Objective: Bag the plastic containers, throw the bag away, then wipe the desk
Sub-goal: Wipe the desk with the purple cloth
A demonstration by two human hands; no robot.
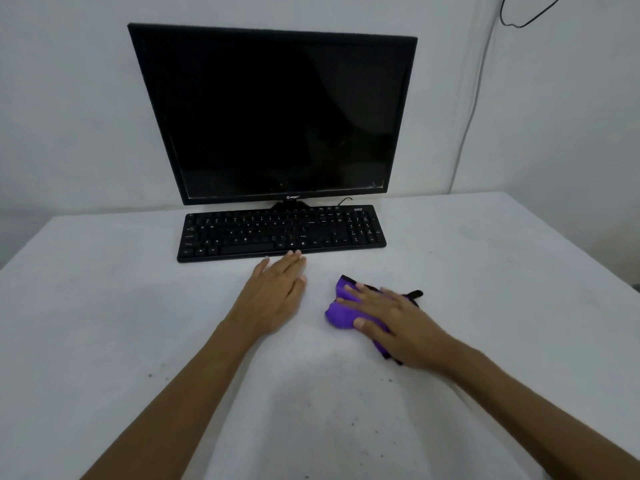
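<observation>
A purple cloth with black edging lies bunched on the white desk, right of centre. My right hand presses flat on top of it with fingers spread and straight, covering most of the cloth. My left hand rests palm down on the bare desk just in front of the keyboard, fingers straight and together, holding nothing. No plastic containers or bag are in view.
A black keyboard lies at the back of the desk in front of a dark monitor. A black cable hangs on the wall at the upper right. Small dark specks dot the desk near me.
</observation>
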